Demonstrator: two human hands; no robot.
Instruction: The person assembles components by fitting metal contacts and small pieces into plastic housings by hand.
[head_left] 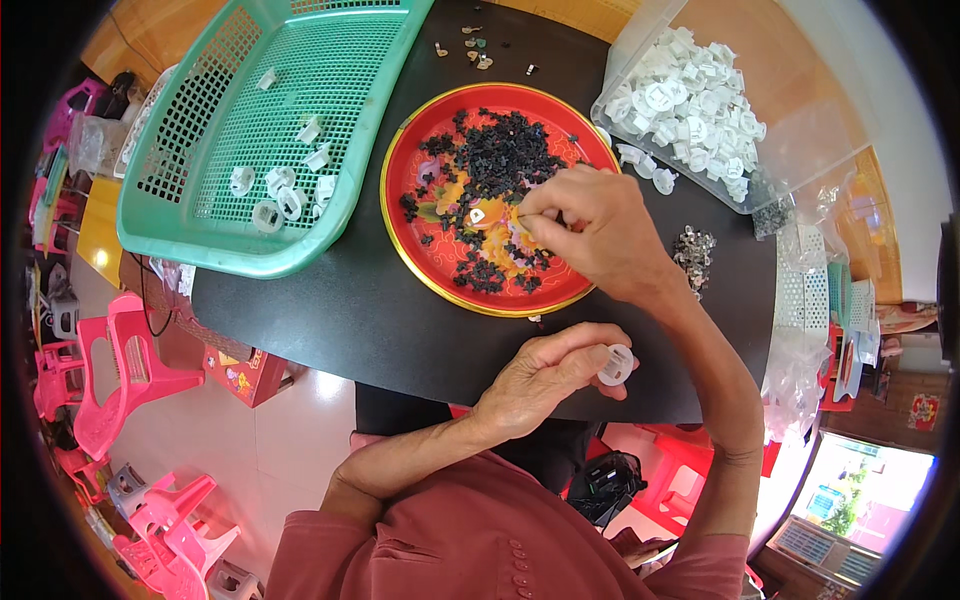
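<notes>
My left hand is closed on a small round white plastic part with slots in its face, just above the table's near edge. Over the right side of a red round tray with a gold rim is my right hand, its thumb and forefinger pinched together. Whatever sits between those fingertips is too small to make out. Many tiny black pieces are heaped at the tray's far side, with looser ones spread nearer. One small white piece lies among them on the flower pattern.
A green basket with several white plastic parts stands at the left. At the back right, a clear bin holds a heap of white parts. Small metal pieces lie right of the tray. Pink chairs stand on the floor at left.
</notes>
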